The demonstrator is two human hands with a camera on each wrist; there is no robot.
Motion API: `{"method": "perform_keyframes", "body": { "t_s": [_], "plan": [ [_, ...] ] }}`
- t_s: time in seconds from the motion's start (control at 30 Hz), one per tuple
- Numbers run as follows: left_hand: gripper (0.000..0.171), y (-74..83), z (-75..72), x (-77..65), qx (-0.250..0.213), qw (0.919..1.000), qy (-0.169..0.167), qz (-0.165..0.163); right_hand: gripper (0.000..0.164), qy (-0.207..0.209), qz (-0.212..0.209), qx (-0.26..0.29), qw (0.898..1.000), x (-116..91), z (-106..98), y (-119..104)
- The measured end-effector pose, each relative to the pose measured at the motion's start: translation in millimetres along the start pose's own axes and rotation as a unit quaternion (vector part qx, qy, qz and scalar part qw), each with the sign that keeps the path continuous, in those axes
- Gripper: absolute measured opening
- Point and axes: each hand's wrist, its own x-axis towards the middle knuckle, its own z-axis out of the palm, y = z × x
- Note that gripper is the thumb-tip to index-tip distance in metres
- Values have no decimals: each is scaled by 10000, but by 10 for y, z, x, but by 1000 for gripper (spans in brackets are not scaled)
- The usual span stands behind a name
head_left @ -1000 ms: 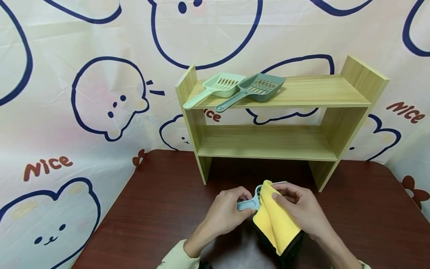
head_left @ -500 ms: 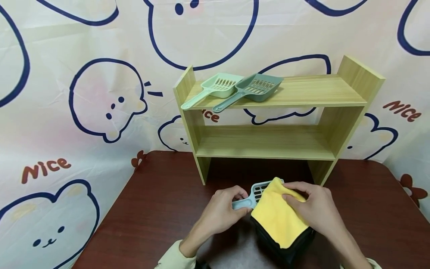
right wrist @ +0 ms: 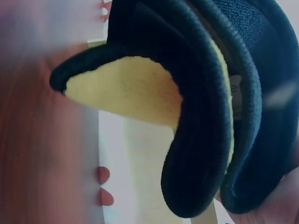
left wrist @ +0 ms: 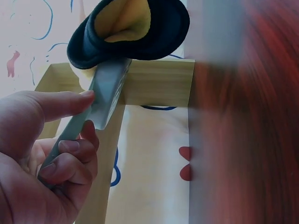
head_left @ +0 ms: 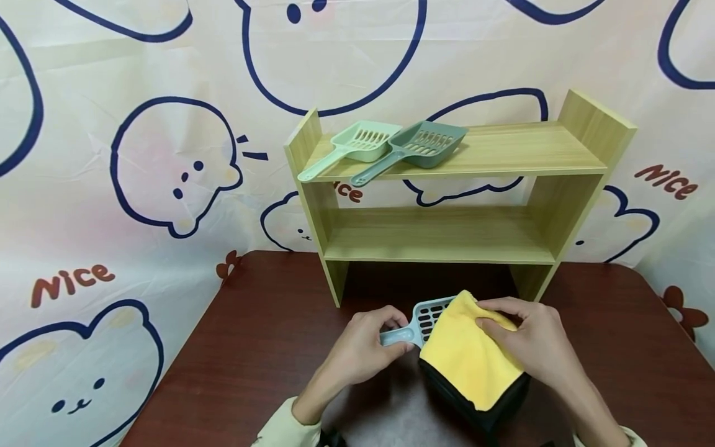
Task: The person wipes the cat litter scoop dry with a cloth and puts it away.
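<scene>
- Head: before the shelf (head_left: 441, 234), my left grip (head_left: 362, 346) holds the blue scoop (head_left: 411, 333); my right grip (head_left: 537, 338) pinches the yellow-and-black cloth (head_left: 469, 354) over it.
- Left wrist: I clasp the scoop's handle (left wrist: 72, 128).
- Right wrist: cloth folds mostly hide the grip.

2 pale yellow-green sleeves (head_left: 287, 428) with plain cuffs (head_left: 304, 415)

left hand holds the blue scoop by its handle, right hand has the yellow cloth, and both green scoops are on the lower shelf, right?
Wrong shelf: the head view shows the pale green scoop and darker green scoop on the upper shelf. The rest stands: the left hand holds the blue scoop by its handle, the right hand has the yellow cloth.
</scene>
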Motion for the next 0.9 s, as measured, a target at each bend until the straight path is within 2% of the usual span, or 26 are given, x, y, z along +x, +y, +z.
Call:
{"method": "perform_keyframes", "body": {
  "t_s": [0.2,0.43,0.7,0.9],
  "plan": [
    [21,26,58,7,95,9999,-48,-85,22,-161,84,-23,9998,-21,114,-46],
    [18,35,120,21,141,9999,-57,43,24,-334,247,50,9991,-44,204,-109],
    [17,49,178,27,178,9997,-99,113,24,-297,-62,26,9995,-57,261,-117],
    [19,39,125,16,274,9995,-66,153,25,-131,-304,-135,9994,-47,183,-86]
  ]
}}
